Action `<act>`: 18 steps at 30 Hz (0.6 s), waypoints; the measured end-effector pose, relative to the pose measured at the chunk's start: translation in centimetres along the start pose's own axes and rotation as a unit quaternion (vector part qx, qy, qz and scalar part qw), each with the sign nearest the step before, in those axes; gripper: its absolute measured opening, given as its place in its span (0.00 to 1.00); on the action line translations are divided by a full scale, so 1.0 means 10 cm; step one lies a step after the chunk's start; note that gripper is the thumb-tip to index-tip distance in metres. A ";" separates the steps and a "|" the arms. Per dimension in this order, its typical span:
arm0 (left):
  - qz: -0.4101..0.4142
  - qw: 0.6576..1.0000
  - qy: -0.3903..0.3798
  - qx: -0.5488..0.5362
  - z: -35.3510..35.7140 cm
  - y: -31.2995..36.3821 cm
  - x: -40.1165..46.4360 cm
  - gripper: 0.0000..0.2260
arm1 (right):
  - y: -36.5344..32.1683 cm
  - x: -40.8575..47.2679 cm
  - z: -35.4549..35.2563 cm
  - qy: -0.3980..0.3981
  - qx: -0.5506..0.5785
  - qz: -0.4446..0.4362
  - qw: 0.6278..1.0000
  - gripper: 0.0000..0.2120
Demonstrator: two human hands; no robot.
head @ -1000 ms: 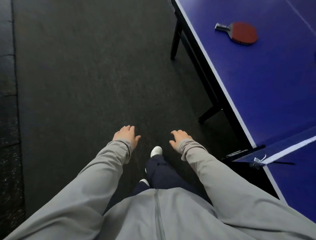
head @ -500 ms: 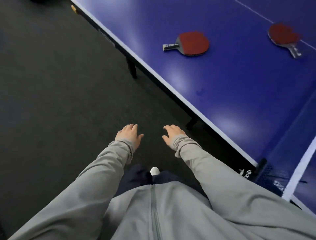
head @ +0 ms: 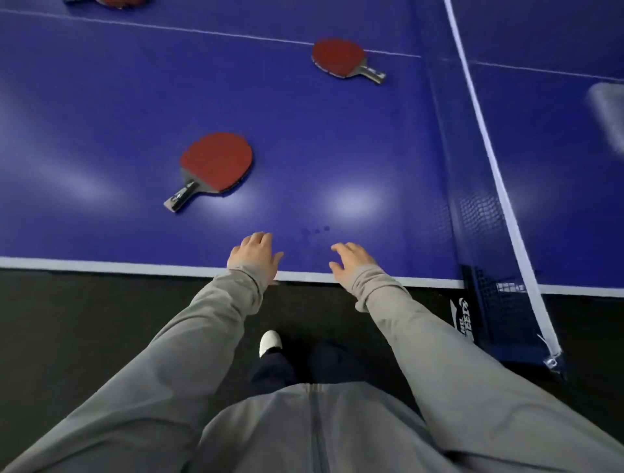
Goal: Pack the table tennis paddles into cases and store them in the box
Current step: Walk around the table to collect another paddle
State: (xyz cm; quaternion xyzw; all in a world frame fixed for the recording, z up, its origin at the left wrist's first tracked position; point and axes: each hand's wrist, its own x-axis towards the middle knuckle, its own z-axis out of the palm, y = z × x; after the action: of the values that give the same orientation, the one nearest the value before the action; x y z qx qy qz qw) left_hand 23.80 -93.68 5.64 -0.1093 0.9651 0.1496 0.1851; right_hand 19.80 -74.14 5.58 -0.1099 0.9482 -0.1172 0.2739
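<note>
- White printed lettering on the dark net post bracket at the near edge of the table tennis table; characters too blurred and skewed to read.
- No legible brand, number or label on the near paddle, the far paddle, or the partly cropped paddle at the top edge.
- White lines on the blue table surface: boundary and centre markings only, no writing.
- No readable text on the net or its white top band.
</note>
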 end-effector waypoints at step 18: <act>0.047 0.997 0.008 0.055 -0.32 0.58 1.76 0.32 | 0.71 1.29 -0.98 0.048 0.030 0.099 0.994 0.22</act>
State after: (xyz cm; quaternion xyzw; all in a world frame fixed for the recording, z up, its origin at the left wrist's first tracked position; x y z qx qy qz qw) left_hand 5.19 -92.11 3.06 -0.0551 0.9773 0.1043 0.1762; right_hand 2.78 -69.30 5.24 -0.0019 0.9625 -0.1232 0.2419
